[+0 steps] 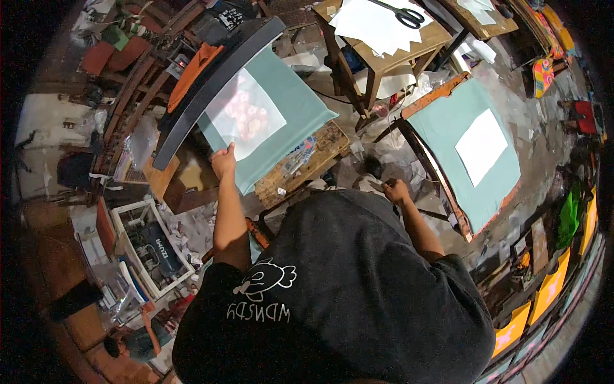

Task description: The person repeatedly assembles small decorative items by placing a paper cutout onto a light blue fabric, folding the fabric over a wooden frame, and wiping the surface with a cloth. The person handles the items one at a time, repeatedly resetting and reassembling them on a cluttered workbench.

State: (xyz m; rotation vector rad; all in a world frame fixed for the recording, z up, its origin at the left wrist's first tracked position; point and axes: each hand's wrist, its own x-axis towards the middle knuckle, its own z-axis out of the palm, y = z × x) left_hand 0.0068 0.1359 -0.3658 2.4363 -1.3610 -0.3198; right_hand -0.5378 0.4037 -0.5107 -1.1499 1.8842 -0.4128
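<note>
A printed sheet [248,115] lies on a green cloth-covered surface [300,114].

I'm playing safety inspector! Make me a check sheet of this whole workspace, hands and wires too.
Surface: smooth teal cloth over a worn brown wooden bench; a long black panel runs along its left.
Job's things: white rectangular paper sheet with a pinkish-red print, lying on the cloth.
Clutter: pale paper scraps below the bench's left; black metal scissors on white paper.
Hands: left hand at the sheet's near edge, grip unclear; right hand by the leg, contents unclear.
Cables: thin black cable near the bench; ends hidden.
Surroundings: another person at lower left.
</note>
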